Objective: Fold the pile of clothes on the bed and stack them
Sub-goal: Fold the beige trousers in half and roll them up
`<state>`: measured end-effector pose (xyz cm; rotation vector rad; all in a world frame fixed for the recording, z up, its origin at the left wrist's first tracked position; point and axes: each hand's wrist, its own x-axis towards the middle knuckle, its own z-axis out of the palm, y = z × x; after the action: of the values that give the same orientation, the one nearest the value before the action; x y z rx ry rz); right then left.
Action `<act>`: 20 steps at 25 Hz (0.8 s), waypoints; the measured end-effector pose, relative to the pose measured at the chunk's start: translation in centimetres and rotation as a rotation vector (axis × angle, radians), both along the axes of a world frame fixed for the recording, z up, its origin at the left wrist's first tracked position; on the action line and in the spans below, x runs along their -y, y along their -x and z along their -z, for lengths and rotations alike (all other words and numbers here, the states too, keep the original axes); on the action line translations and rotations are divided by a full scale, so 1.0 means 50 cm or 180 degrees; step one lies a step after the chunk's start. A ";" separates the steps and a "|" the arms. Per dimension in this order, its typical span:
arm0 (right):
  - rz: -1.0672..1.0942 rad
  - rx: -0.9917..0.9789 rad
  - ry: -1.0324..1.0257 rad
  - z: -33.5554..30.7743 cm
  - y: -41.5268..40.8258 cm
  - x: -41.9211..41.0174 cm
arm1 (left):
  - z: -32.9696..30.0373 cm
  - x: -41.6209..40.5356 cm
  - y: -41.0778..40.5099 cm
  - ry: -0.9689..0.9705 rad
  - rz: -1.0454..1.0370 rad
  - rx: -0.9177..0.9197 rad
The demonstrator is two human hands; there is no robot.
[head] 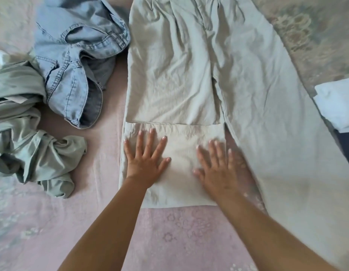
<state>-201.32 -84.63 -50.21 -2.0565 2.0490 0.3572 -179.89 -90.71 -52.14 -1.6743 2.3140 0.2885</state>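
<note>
Pale beige trousers (189,65) lie spread flat on the bed, waist at the far side. The left leg is folded back on itself, its hem edge lying across at mid-leg; the right leg (283,133) runs out straight toward the near right. My left hand (147,159) presses flat with spread fingers on the folded leg's near left part. My right hand (216,169), also flat and slightly blurred, presses on the same leg's right part, its outer fingers over the edge.
A crumpled light-blue denim garment (79,61) lies at the upper left. A bunched sage-green garment (26,137) lies at the left. A folded white cloth (338,102) sits on something dark at the right edge. The pink floral bedspread (179,237) shows in front.
</note>
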 end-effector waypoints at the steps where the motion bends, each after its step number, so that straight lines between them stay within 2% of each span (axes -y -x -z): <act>1: 0.0031 0.0103 -0.0148 0.001 -0.004 -0.050 | -0.011 -0.011 0.006 0.0019 -0.0020 -0.0063; 4: -0.0115 0.0182 -0.0066 0.003 0.017 -0.182 | -0.025 -0.122 0.008 -0.0069 0.0228 -0.0392; 6: -0.0375 0.0181 -0.0009 -0.019 0.057 -0.212 | -0.018 -0.196 -0.003 -0.0098 -0.0029 -0.0353; 8: -0.0378 0.0258 -0.0094 -0.046 0.118 -0.200 | -0.029 -0.227 0.010 -0.0112 -0.0472 -0.0374; 9: -0.0353 0.0237 -0.0170 -0.063 0.163 -0.192 | -0.044 -0.235 0.039 -0.0123 -0.0456 -0.0356; 12: -0.0507 0.0099 -0.0256 -0.098 0.333 -0.216 | -0.103 -0.286 0.190 -0.0120 0.0397 -0.0638; 15: -0.1130 -0.0038 -0.0594 -0.107 0.517 -0.281 | -0.117 -0.387 0.389 -0.0290 0.1222 -0.0953; 20: -0.1960 -0.0196 -0.1445 -0.097 0.727 -0.378 | -0.058 -0.500 0.588 -0.0739 0.2087 -0.0407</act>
<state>-237.67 -65.72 -45.37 -2.3225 1.1535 0.8961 -209.27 -65.69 -49.26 -0.7489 2.6416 0.5019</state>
